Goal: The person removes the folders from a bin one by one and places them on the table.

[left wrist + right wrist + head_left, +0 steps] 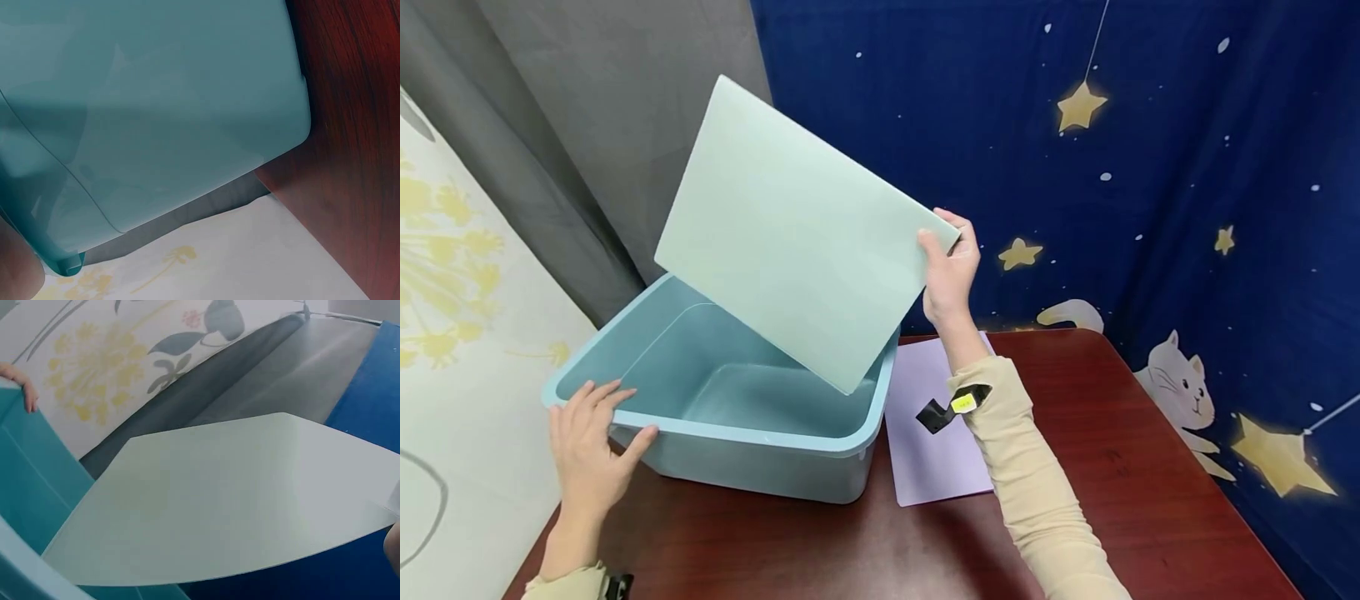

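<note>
A pale green rectangular sheet (797,225) slants over the blue plastic bin (737,432), its lowest corner overlapping the opening in the head view. My right hand (951,267) pinches the sheet at its right corner, thumb on the face towards me and fingers behind. At the bin's near left corner, my left hand (587,450) holds the rim, fingers over the top and thumb by the front side. The right wrist view shows the sheet (219,500) broad and slightly bowed beside the bin wall. Bin wall (175,125) fills much of the left wrist view.
A lilac sheet (925,450) lies on the dark red wooden table (1075,467), right of the bin and partly under my right forearm. Behind the table hang a grey curtain (625,100) and a blue star-patterned cloth (1150,208). A white flowered surface (460,375) stands at left.
</note>
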A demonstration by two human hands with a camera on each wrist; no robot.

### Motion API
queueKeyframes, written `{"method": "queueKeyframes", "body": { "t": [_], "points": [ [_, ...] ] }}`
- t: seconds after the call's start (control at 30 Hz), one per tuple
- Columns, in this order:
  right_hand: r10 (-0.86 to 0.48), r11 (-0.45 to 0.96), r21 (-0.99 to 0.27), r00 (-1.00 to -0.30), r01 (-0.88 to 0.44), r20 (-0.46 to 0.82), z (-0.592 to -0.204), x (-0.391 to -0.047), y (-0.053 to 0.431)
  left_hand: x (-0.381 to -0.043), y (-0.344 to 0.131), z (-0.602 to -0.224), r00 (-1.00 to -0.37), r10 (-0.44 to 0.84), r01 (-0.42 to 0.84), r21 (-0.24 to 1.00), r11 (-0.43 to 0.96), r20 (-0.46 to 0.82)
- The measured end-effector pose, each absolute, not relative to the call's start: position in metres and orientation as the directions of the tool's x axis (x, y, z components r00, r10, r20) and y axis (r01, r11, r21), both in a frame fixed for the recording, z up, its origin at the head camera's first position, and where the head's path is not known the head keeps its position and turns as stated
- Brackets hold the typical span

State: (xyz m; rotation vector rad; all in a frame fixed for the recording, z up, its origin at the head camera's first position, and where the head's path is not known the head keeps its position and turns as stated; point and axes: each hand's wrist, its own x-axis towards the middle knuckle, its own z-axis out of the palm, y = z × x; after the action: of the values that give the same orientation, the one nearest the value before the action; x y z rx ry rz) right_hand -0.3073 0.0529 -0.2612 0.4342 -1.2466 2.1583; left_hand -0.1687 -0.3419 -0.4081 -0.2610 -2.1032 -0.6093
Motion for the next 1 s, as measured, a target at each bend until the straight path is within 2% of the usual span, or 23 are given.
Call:
{"method": "queueKeyframes", "body": {
  "t": [0.3, 0.53, 0.77, 1.0],
  "points": [
    [0.447, -0.471, -0.543, -0.719, -0.695, 0.533, -0.252, -0.292, 0.074, -0.170, -0.344, -0.407, -0.567, -0.035, 0.408, 0.318, 0.856, 0.823],
    [0.513, -0.502, -0.500, -0.709, -0.705, 0.484, -0.250, -0.281, 0.089, -0.172, -0.347, -0.405, -0.568, -0.025, 0.403, 0.304, 0.863, 0.823],
    [0.576, -0.495, -0.444, -0.665, -0.747, 0.476, -0.254, -0.274, 0.107, -0.172, -0.348, -0.406, -0.564, -0.036, 0.397, 0.309, 0.864, 0.825],
    [0.620, -0.501, -0.416, -0.650, -0.759, 0.440, -0.259, -0.266, 0.124, -0.169, -0.350, -0.406, -0.581, -0.043, 0.389, 0.324, 0.862, 0.813]
  ]
}}
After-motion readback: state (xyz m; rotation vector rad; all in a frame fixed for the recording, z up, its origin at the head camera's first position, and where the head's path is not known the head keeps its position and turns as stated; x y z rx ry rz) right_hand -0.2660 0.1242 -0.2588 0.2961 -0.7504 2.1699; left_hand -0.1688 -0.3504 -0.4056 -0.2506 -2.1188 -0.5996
